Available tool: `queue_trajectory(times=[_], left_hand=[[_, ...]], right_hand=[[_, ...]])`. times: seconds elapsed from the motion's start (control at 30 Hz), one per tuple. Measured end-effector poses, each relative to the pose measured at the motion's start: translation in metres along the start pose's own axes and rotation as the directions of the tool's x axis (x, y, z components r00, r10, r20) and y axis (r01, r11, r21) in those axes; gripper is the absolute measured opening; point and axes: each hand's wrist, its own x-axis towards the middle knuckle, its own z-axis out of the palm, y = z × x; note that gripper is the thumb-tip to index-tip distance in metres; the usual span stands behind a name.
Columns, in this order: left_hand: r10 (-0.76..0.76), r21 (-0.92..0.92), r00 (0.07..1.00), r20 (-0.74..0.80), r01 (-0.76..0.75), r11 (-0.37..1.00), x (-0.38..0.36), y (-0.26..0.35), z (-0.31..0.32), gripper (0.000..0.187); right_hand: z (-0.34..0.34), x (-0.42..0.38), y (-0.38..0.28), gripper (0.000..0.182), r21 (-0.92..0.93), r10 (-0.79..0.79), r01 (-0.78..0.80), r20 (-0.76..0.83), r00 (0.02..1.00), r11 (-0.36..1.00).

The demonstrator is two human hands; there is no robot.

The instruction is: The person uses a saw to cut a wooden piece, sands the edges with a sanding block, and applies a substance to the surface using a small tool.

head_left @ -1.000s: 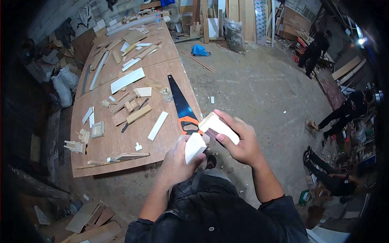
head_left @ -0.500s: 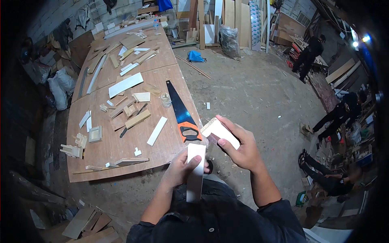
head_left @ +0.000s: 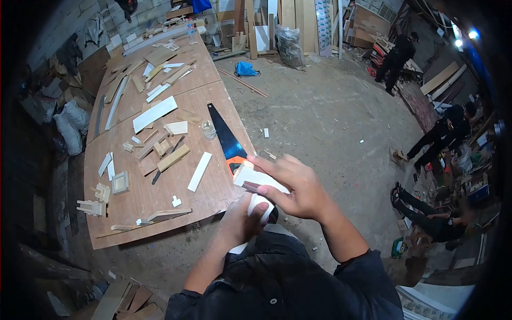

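Note:
My right hand [head_left: 298,186] is closed on a short white wooden block [head_left: 258,178] with a brown strip along its lower side. Close beneath it, my left hand [head_left: 241,221] grips a white wooden strip [head_left: 259,206], thumb across its face. The block overlaps the strip's upper end in this view, and the left fingers hide much of the strip. Just beyond the block lies a handsaw [head_left: 226,133] with a dark blade; its orange and black handle is partly covered by the block and right hand.
The wooden worktable [head_left: 176,226] carries offcuts, a white strip [head_left: 199,172], a glass jar [head_left: 208,129] and a small square frame [head_left: 120,183]. A blue bag [head_left: 245,69] lies on the floor. Several people in dark clothes are at the right, one of them standing [head_left: 396,61].
My right hand has brought the block left and down over the strip's end. The strip has tilted in my left hand, showing less of its face. The whole view has shifted slightly.

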Motion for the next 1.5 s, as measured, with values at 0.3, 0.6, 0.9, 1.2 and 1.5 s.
queue_trajectory(times=[0.3, 0.6, 0.9, 1.2, 1.5], left_hand=[[-0.11, 0.038, 0.993, 0.037, 0.109, 0.993, -0.006, 0.003, -0.003, 0.055], [-0.065, -0.018, 0.998, -0.004, 0.065, 0.998, -0.004, 0.004, -0.001, 0.048], [-0.024, 0.043, 0.999, -0.021, 0.025, 0.999, -0.001, 0.001, 0.007, 0.049], [0.139, 0.151, 0.99, 0.013, -0.14, 0.979, 0.019, -0.001, 0.016, 0.048], [0.27, 0.155, 0.963, 0.015, -0.269, 0.95, 0.02, 0.009, 0.029, 0.039]], right_hand=[[0.0, -0.014, 0.0, 0.055, -0.021, -0.067, 0.066, -0.042, 0.997, 0.998], [-0.012, -0.022, 0.0, 0.055, -0.024, -0.082, 0.082, 0.012, 0.997, 0.996], [-0.016, -0.022, 0.002, 0.055, -0.035, -0.096, 0.096, 0.01, 0.995, 0.995], [-0.014, -0.012, 0.007, 0.053, -0.054, -0.045, 0.045, 0.011, 0.999, 0.998], [-0.021, -0.012, 0.003, 0.052, -0.066, -0.085, 0.085, 0.006, 0.996, 0.994]])
